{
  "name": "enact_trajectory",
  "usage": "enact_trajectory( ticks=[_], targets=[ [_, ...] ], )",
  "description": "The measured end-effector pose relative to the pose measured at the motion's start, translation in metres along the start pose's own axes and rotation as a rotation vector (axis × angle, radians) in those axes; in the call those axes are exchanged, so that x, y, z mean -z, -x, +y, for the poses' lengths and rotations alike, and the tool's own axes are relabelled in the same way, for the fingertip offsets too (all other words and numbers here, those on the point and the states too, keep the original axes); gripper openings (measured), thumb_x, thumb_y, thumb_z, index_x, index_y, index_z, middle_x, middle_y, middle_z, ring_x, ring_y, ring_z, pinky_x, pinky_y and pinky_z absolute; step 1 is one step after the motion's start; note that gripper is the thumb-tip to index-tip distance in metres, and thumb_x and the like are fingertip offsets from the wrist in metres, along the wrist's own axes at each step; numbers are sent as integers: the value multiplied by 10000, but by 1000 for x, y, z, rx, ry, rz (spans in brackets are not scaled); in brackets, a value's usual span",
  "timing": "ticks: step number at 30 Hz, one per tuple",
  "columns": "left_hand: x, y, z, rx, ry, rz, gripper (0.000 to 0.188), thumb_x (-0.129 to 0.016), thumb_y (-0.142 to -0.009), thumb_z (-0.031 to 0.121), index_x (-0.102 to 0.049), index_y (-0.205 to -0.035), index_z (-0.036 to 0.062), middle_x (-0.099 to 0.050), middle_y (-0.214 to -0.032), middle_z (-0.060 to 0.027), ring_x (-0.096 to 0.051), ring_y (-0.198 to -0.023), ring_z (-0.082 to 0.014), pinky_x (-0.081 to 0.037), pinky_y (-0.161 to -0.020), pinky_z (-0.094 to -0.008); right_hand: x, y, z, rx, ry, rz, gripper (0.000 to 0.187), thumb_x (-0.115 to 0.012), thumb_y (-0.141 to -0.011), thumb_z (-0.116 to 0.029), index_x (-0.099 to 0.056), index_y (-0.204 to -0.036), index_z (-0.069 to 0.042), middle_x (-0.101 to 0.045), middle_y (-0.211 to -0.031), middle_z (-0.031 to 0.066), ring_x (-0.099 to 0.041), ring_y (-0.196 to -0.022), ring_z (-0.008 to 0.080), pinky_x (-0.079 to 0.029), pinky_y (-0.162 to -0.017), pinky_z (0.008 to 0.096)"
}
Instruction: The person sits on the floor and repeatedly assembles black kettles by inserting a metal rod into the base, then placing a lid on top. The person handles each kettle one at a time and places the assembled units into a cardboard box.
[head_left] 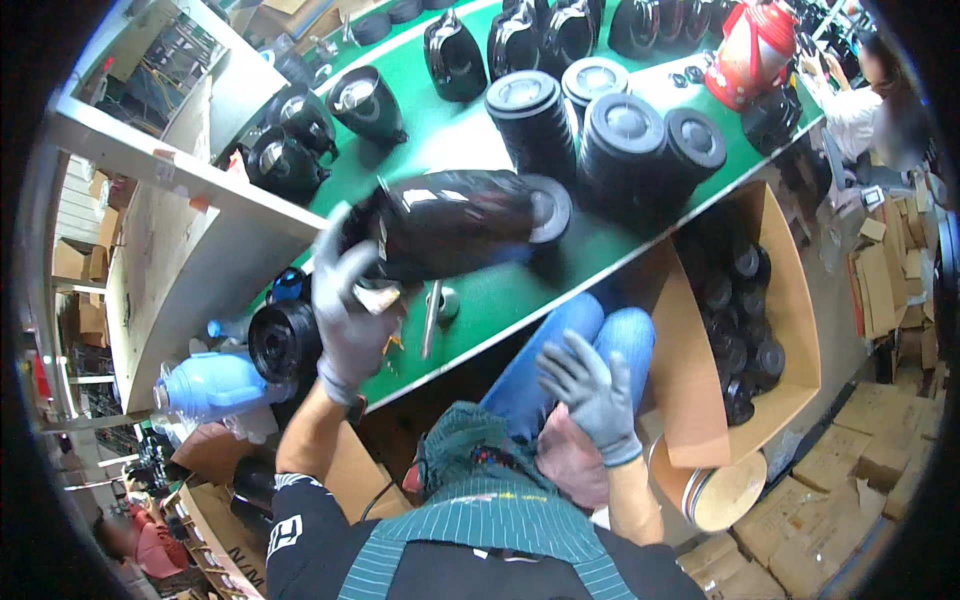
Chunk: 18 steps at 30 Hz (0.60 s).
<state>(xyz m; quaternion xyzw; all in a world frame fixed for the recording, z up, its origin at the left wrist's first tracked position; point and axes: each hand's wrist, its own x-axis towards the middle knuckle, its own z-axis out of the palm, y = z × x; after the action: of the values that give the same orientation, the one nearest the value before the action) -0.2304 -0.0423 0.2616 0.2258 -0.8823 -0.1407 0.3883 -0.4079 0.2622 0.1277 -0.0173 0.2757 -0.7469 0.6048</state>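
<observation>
My left hand, in a grey glove, is closed around the left end of a glossy black jug body. The jug lies sideways above the green bench, slightly blurred, with a round grey-black end on the right. My right hand, also gloved, hovers over my lap with its fingers spread and nothing in it. Below the jug, a metal rod stands out near the bench's front edge. A black round part sits just left of my left wrist.
Stacks of black round lids and glossy black jug bodies stand on the green bench. A red jug is at the far right. An open carton of black parts stands at right; a light-blue jug is at left.
</observation>
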Motion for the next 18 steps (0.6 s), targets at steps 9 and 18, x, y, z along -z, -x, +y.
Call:
enact_trajectory(
  ticks=[9, 18],
  targets=[
    [-140, -144, -189, 59, -279, -181, 613, -962, -698, 269, -782, -1265, 123, -589, -1524, -215, -531, -1422, -422, -395, -1229, -504, 86, 9, -7, -59, -375, -234, 834, -395, -1093, -653, -376, -1677, -58, -396, -1692, 294, -323, -1598, 476, -119, -1337, 651],
    [-218, -215, -207, 113, -287, -120, 598, -911, -768, 363, -760, -1322, 198, -636, -1397, -213, -599, -1260, -440, -485, -1102, -507, 87, 1, -11, -74, -290, -252, 864, -347, -1097, -681, -293, -1713, -77, -318, -1731, 295, -254, -1626, 476, -74, -1328, 671]
  ],
)
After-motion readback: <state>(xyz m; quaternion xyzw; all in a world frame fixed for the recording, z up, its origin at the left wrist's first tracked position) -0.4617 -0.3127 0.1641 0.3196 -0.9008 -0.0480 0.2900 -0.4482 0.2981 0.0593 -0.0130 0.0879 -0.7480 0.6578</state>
